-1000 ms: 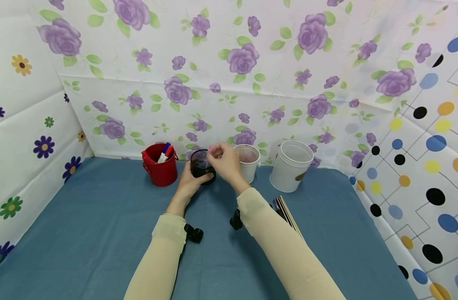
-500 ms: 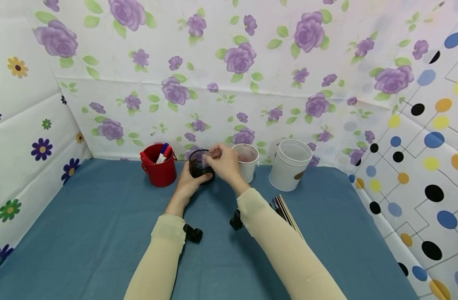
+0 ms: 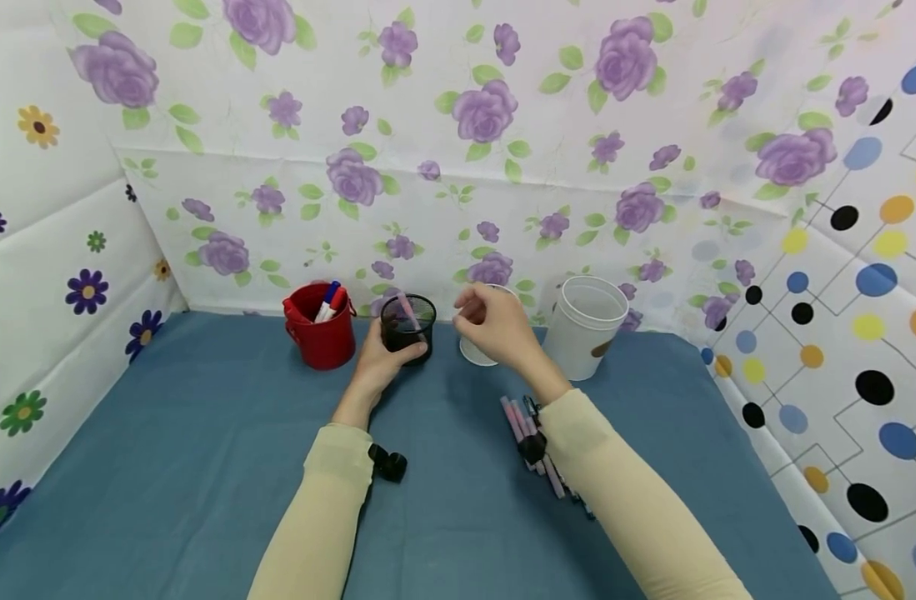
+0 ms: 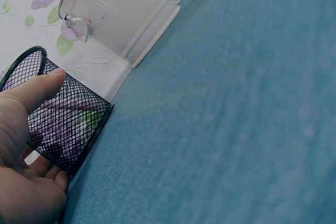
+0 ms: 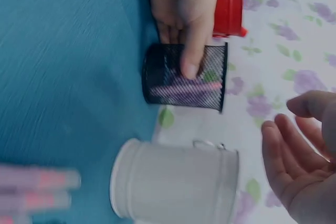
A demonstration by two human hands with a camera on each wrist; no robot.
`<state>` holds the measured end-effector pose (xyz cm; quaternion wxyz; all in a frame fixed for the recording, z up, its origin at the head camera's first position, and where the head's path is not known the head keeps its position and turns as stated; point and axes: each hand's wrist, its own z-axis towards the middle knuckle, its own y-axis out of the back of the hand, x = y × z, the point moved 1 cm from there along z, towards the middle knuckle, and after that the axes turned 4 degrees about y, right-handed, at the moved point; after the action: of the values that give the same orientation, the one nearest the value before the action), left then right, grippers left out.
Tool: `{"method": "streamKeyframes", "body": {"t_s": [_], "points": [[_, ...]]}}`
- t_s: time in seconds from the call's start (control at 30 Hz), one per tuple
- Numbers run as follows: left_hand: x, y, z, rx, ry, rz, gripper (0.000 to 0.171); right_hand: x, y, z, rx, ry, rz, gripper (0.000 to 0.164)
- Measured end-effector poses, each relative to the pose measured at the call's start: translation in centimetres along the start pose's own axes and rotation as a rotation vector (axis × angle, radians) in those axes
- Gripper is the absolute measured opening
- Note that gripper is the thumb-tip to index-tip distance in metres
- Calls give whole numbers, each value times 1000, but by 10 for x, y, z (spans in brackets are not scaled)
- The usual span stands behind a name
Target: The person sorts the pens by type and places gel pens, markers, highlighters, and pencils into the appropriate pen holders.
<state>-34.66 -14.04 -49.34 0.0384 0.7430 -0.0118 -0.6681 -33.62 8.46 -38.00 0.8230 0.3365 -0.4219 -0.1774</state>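
My left hand (image 3: pixel 377 364) grips a black mesh pen cup (image 3: pixel 399 340) standing on the blue cloth, thumb across its front. Inside the cup leans a pink pen (image 3: pixel 408 309); in the right wrist view the pen (image 5: pixel 194 88) shows through the mesh. My right hand (image 3: pixel 498 327) is raised in front of a small white bucket (image 3: pixel 474 353), hiding much of it. Its fingers (image 5: pixel 286 135) are loosely bent, apart from the thumb, and hold nothing. Below my right wrist lie several pink pens (image 3: pixel 514 419) with some dark ones, partly covered by the sleeve and wrist camera.
A red bucket (image 3: pixel 324 342) with a few markers (image 3: pixel 330 304) stands left of the mesh cup. On the right is a larger white bucket (image 3: pixel 578 342). Behind them rises a floral cloth wall (image 3: pixel 277 233). The blue cloth (image 3: pixel 202 467) stretches across the front.
My right hand has let go of the pink pen, which now leans in the mesh cup, and has moved right. The pens under the right forearm have come into view. My left hand stays put.
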Motion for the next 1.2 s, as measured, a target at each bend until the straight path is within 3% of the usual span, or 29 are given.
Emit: {"method": "streamKeyframes", "body": {"t_s": [0.13, 0.27, 0.53, 0.83, 1.2], "points": [[-3, 1, -2, 19, 9, -18, 93, -2, 17, -22, 87, -2, -26, 16], [8, 0, 6, -2, -20, 3, 95, -8, 25, -45, 164, -12, -59, 20], [11, -1, 7, -10, -19, 11, 94, -21, 23, -79, 245, -72, -138, 23], [11, 1, 8, -11, -18, 29, 96, -32, 12, -98, 293, -119, -170, 21], [10, 2, 7, 8, 14, 5, 100, -38, -1, -107, 301, -203, -231, 14]]}}
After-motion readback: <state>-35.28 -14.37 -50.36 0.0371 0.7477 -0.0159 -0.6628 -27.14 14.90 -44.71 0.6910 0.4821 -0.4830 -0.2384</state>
